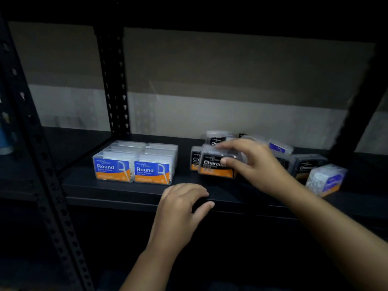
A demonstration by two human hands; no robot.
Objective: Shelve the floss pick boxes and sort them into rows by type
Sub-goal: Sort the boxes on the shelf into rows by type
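At the far left, a perforated black upright [114, 80] frames the dark shelf [126, 192]. On it stand the Round floss pick boxes [134, 162], blue and orange labels forward, packed in two tidy rows running back from the front edge.

Next along, the left hand [180, 206] rests on the shelf's front lip, fingers loosely curled over the edge and holding no box.

Right of it, the right hand [249, 162] grips the front Charcoal box [216, 164], fingers over its top and thumb on its face. More Charcoal boxes [196, 158] stand just behind and beside it, the start of a dark row.

Farther right the stock is unsorted: a tilted Charcoal box [308, 166], a blue-labelled box at the back [280, 148], and a clear box lying askew [325, 179] near the front edge.

The risks look plain. The held box sits touching its neighbours, so a careless slide could knock them out of line. The askew box could be swept off by the right forearm. Dim light and blur make labels easy to misread, inviting a mixed row.
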